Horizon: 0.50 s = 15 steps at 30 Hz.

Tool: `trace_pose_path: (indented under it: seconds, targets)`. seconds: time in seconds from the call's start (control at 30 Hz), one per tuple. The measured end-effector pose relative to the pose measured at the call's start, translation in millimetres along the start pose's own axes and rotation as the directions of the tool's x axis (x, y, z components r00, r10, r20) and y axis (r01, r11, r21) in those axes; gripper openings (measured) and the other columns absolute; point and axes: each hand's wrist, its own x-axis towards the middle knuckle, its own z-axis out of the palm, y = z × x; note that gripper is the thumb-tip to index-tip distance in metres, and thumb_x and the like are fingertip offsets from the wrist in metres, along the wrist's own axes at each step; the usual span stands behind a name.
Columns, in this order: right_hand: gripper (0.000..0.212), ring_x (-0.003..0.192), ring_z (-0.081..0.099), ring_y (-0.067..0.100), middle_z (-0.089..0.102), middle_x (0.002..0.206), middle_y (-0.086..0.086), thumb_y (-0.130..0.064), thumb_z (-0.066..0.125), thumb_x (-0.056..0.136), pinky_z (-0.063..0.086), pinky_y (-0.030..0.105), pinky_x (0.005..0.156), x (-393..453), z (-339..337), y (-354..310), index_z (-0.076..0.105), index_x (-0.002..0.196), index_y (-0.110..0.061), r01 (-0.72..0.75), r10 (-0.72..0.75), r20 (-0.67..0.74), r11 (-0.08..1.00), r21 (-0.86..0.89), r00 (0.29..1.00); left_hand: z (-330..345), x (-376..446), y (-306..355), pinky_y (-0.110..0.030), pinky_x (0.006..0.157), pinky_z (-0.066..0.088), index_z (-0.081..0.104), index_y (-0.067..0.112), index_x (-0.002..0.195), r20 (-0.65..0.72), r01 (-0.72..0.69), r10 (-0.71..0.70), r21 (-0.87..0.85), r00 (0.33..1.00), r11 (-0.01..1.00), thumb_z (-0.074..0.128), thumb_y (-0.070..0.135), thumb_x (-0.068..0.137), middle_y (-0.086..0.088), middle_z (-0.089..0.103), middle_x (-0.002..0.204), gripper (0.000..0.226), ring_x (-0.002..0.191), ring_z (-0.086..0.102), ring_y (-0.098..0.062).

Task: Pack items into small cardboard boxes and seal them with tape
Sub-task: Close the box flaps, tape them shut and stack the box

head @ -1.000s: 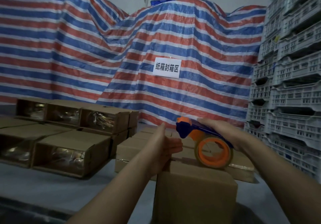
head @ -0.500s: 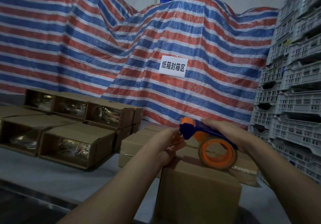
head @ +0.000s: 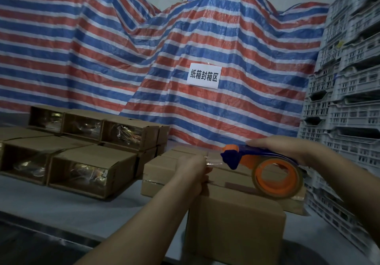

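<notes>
A closed brown cardboard box stands upright at the near edge of the table, in front of me. My right hand grips an orange and blue tape dispenser above the box's far top edge. A short strip of clear tape stretches from the dispenser's blue nose to my left hand. That hand pinches the tape's free end over the box's top left corner.
Flat sealed boxes lie behind the upright one. Several open-fronted boxes with wrapped items fill the table's left side. A striped tarp with a white paper sign hangs behind. Grey plastic crates are stacked on the right.
My left hand went from flat and open beside the dispenser to pinching the tape end. A strip of tape now spans between both hands. The view has tilted slightly.
</notes>
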Motion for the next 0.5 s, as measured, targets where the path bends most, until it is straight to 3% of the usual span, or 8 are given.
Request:
trace_pose_path:
  seconds: [0.07, 0.13, 0.2, 0.27, 0.37, 0.43, 0.5]
  targets:
    - [0.043, 0.047, 0.059, 0.013, 0.068, 0.068, 0.006, -0.049, 0.057, 0.098, 0.047, 0.022, 0.046, -6.6, -5.2, 6.2, 0.071, 0.094, -0.008, -0.015, 0.015, 0.035, 1.000, 0.018, 0.999, -3.2, 3.9, -1.5, -0.035, 0.075, 0.054, 0.051, 0.005, 0.132, -0.016, 0.001, -0.002, -0.061, 1.000, 0.998, 0.040, 0.008, 0.099, -0.009, 0.064, 0.082, 0.035, 0.071, 0.061, -0.020]
    - [0.043, 0.049, 0.058, 0.013, 0.068, 0.069, 0.005, -0.051, 0.056, 0.098, 0.047, 0.021, 0.049, -10.3, -4.3, 10.5, 0.071, 0.091, -0.011, 0.001, 0.000, 0.012, 1.000, -0.031, 1.000, -3.1, 2.5, -3.7, -0.030, 0.066, 0.054, 0.050, 0.002, 0.133, -0.042, -0.012, 0.007, -0.113, 0.999, 0.993, 0.039, 0.007, 0.099, -0.008, 0.061, 0.080, 0.036, 0.064, 0.058, -0.017]
    - [0.044, 0.048, 0.058, 0.011, 0.068, 0.065, 0.001, -0.054, 0.054, 0.098, 0.046, 0.020, 0.051, -11.7, -0.8, 11.3, 0.070, 0.085, -0.015, 0.021, -0.027, -0.053, 0.993, -0.118, 0.998, -3.1, -1.0, -4.9, -0.025, 0.059, 0.054, 0.054, -0.002, 0.125, -0.055, -0.038, 0.028, -0.193, 0.998, 0.980, 0.041, 0.005, 0.098, -0.011, 0.061, 0.082, 0.030, 0.066, 0.061, -0.019]
    - [0.043, 0.046, 0.057, 0.007, 0.066, 0.059, -0.004, -0.056, 0.053, 0.098, 0.045, 0.019, 0.053, -12.9, 2.6, 8.8, 0.067, 0.083, -0.018, 0.034, -0.051, -0.082, 0.981, -0.190, 0.995, -8.5, -5.8, -4.3, -0.026, 0.064, 0.056, 0.059, -0.002, 0.110, -0.047, -0.052, 0.043, -0.220, 0.998, 0.974, 0.045, 0.004, 0.097, -0.014, 0.062, 0.086, 0.019, 0.075, 0.064, -0.021]
    - [0.043, 0.049, 0.060, 0.005, 0.068, 0.061, -0.006, -0.060, 0.053, 0.096, 0.045, 0.020, 0.058, -11.7, 5.0, 2.8, 0.068, 0.085, -0.021, 0.031, -0.048, -0.068, 0.972, -0.232, 0.997, -25.6, -8.8, -0.8, -0.025, 0.059, 0.055, 0.060, 0.001, 0.087, -0.071, -0.171, 0.174, 0.054, 0.982, 0.984, 0.051, 0.006, 0.095, -0.010, 0.062, 0.075, 0.013, 0.062, 0.061, -0.016]
    - [0.042, 0.046, 0.059, 0.003, 0.066, 0.057, -0.010, -0.060, 0.052, 0.097, 0.044, 0.019, 0.055, -8.0, 6.9, -1.6, 0.067, 0.084, -0.023, 0.024, -0.047, -0.070, 0.953, -0.301, 0.996, -38.0, -8.8, 1.6, -0.024, 0.054, 0.055, 0.064, -0.003, 0.088, -0.057, -0.257, 0.284, 0.283, 0.957, 0.924, 0.054, 0.007, 0.094, -0.012, 0.063, 0.074, 0.015, 0.061, 0.060, -0.018]
    - [0.042, 0.045, 0.057, 0.001, 0.064, 0.055, -0.012, -0.060, 0.049, 0.097, 0.043, 0.020, 0.057, -3.4, 9.5, -7.0, 0.066, 0.083, -0.025, 0.032, -0.057, -0.055, 0.922, -0.385, 0.997, -47.0, -7.6, 2.0, -0.026, 0.055, 0.055, 0.066, -0.009, 0.090, -0.023, -0.287, 0.319, 0.377, 0.947, 0.881, 0.056, 0.007, 0.092, -0.015, 0.065, 0.074, 0.019, 0.062, 0.061, -0.020]
